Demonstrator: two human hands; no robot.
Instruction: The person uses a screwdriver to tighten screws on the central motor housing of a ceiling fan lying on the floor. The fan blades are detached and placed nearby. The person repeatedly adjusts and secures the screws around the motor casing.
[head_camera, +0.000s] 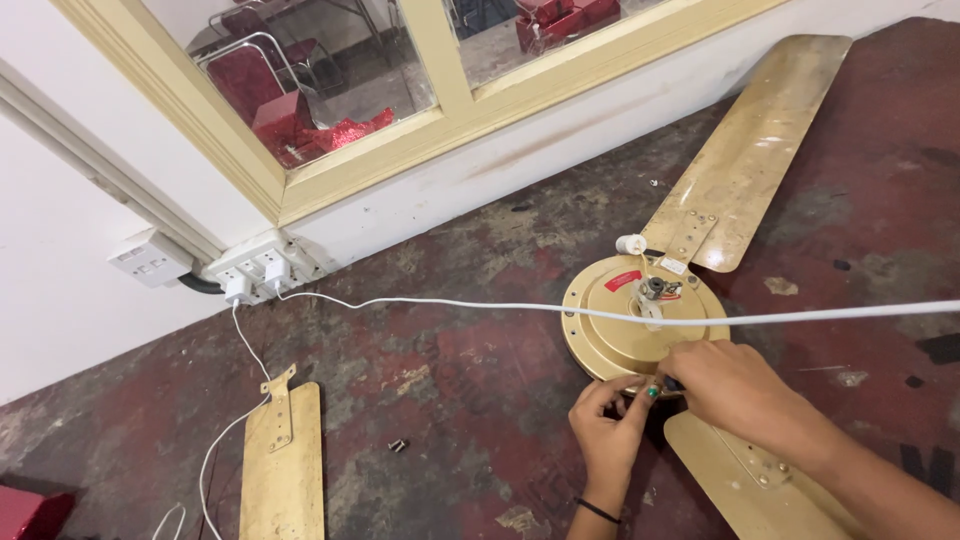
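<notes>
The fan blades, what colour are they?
The fan blades are a dull gold, scuffed and dusty, matching the round motor housing. The head view shows them best.

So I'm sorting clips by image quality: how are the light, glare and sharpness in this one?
Head view: soft, even light, faint shadows under both hands, the left hand and right hand, at the fan motor housing; mild sheen on the upper fan blade; reflections in the window glass; straight edges bow slightly; the centre is sharp.
</notes>
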